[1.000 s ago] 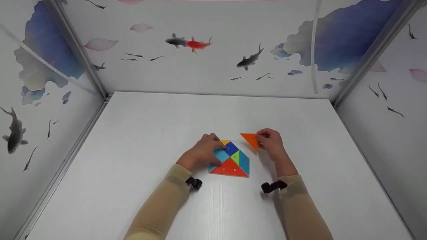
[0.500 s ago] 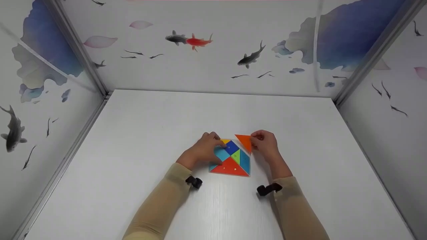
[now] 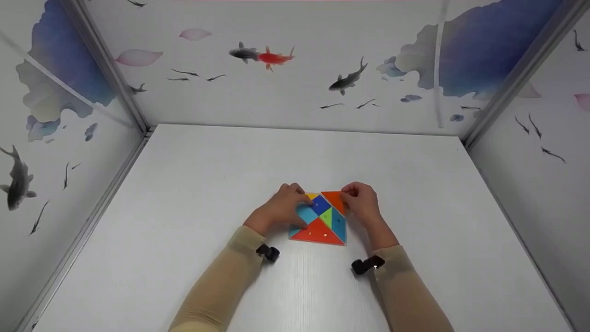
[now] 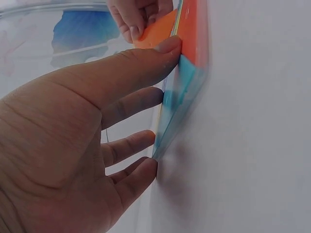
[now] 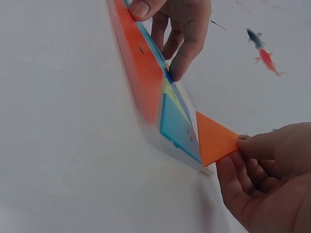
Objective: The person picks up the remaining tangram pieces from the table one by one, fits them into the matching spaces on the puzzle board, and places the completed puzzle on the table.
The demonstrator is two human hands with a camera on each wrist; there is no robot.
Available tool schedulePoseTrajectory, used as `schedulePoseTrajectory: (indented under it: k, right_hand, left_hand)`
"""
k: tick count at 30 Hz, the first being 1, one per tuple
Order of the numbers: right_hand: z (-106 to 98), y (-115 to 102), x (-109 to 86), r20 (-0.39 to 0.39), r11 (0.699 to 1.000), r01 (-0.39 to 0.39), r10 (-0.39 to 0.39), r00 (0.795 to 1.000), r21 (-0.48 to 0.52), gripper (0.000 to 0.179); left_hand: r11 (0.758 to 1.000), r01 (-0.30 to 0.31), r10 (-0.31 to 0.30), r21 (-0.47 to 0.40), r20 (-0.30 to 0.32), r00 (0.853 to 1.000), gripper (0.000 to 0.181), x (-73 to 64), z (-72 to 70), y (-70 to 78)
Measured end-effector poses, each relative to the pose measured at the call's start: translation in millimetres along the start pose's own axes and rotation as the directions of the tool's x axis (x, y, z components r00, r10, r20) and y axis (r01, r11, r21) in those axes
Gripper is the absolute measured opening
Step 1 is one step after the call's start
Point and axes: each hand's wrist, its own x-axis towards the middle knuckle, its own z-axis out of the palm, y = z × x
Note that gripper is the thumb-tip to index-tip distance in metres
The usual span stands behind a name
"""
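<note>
A tangram in a clear tray lies on the table. Its red triangle is at the front, with a dark blue square, a small green triangle and light blue pieces around it. My left hand rests on the tangram's left side, thumb near the red triangle, fingers spread and fingertips on the pieces. My right hand pinches an orange triangle between thumb and fingers, over the tray's back right corner. The triangle is tilted up from the tray in the right wrist view.
The white table stretches around the tangram. White panels with painted fish and petals enclose it at the back and both sides. Black wrist cameras sit by the sleeves' cuffs.
My right hand has brought the orange triangle leftward and down, from beside the tangram to over its back right corner. The left hand has stayed in place on the pieces.
</note>
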Motion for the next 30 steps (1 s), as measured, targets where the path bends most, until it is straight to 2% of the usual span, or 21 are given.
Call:
schedulePoseTrajectory:
  k: [15,23,30]
  right_hand:
    - [2.5,3.9,-0.1,-0.019,0.99,0.072,-0.075,0.997,-0.118,0.017]
    - [1.2,1.2,0.7,0.03,0.989,-0.007,0.011,0.999,-0.146,0.023]
    - [1.1,1.1,1.0,0.046,0.982,-0.044,0.053,0.998,-0.181,0.031]
  left_hand:
    - [1.0,-0.016,0.016,0.007,0.01,1.0,0.06,-0.9,-1.6,-0.7]
    - [1.0,0.003,-0.003,-0.018,0.005,1.0,0.06,-2.2,-1.9,-0.6]
    - [1.0,0.002,-0.002,-0.01,0.002,1.0,0.061,-1.1,-1.1,-1.1]
